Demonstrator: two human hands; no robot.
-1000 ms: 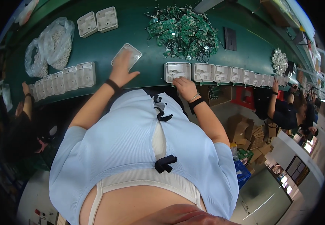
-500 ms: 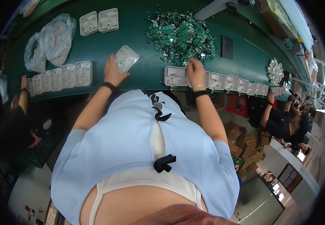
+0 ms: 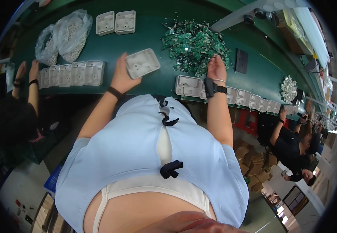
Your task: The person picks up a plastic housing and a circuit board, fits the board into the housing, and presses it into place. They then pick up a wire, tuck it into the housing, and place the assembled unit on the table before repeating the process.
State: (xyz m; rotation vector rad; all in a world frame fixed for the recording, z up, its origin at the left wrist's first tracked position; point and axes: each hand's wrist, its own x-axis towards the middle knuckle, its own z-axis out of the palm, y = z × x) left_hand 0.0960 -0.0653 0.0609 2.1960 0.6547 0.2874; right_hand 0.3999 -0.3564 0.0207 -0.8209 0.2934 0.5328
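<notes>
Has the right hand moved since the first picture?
Yes: the right hand went forward, from a white box to the green circuit-board pile.

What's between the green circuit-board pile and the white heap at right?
Head view: a flat dark rectangular piece on the green tabletop, nearer the board pile than the white heap.

No text, label, brand, number or sign could be read: on the white boxes [image 3: 142,64], the heaped circuit boards [image 3: 192,43] and the dark flat piece [image 3: 241,61], any marking was too small or blurred to make out.
</notes>
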